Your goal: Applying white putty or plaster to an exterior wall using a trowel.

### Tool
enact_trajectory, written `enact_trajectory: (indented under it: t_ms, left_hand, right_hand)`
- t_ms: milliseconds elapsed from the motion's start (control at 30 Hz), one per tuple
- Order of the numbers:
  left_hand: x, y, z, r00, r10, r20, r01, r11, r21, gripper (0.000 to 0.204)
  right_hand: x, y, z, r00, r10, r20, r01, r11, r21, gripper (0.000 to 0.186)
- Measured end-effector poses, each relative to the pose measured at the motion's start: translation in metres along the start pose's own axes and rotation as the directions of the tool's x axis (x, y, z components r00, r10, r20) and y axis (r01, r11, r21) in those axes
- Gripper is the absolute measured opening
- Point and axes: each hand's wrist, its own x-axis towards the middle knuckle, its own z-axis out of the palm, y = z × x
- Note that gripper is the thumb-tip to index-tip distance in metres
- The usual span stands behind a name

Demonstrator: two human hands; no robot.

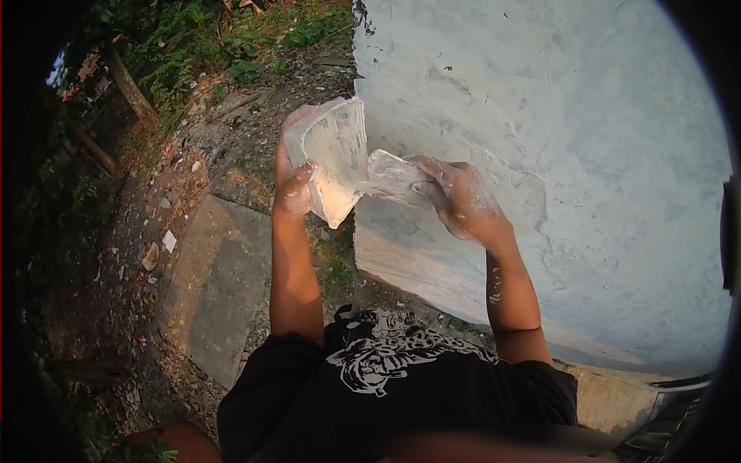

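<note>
My left hand (pixel 295 185) grips a white plastic container (pixel 336 154) with an open, angular mouth, its walls smeared with pale putty. The thumb lies over the near rim and the other fingers go behind it, partly hidden. In my right hand (pixel 468 199) is a flat putty scraper (pixel 395 174), coated in the same white stuff. Its left end is at the container's right edge; whether the two touch I cannot tell. White smears cover the fingers of both hands and spot my right forearm.
A whitish wall (pixel 602 170) with patches and fine cracks fills the right side, close to my right arm. Below and to the left lie a concrete slab (pixel 224 285) and stony ground with litter (pixel 154 224). Green plants (pixel 239 46) and a thin trunk (pixel 130 85) stand beyond.
</note>
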Motion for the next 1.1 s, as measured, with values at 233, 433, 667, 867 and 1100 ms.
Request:
enact_trajectory:
  t_ms: [233, 433, 667, 867, 1100]
  left_hand:
    - [0.001, -0.008, -0.001, 0.995, 0.045, 0.094, -0.043, 0.999, -0.028, 0.094]
    - [0.005, -0.016, -0.001, 0.991, 0.024, 0.129, -0.020, 0.999, -0.031, 0.092]
    - [0.002, -0.026, -0.007, 0.994, 0.003, 0.106, 0.001, 0.999, -0.036, 0.089]
    - [0.002, -0.028, -0.005, 0.997, 0.073, 0.023, -0.074, 0.997, 0.037, 0.087]
    - [0.011, -0.041, -0.008, 0.997, 0.025, -0.078, -0.018, 0.997, 0.080, 0.090]
  right_hand:
    - [0.007, -0.014, 0.040, 0.979, 0.181, -0.091, -0.202, 0.906, -0.371, 0.039]
    - [0.010, -0.012, 0.065, 0.975, 0.199, -0.097, -0.221, 0.902, -0.370, 0.039]
    - [0.014, -0.014, 0.071, 0.976, 0.204, -0.073, -0.215, 0.955, -0.202, 0.039]
    - [0.013, 0.013, 0.088, 0.965, 0.234, -0.116, -0.230, 0.972, 0.051, 0.037]
    - [0.013, 0.049, 0.076, 0.910, 0.380, 0.163, -0.372, 0.579, 0.726, 0.032]
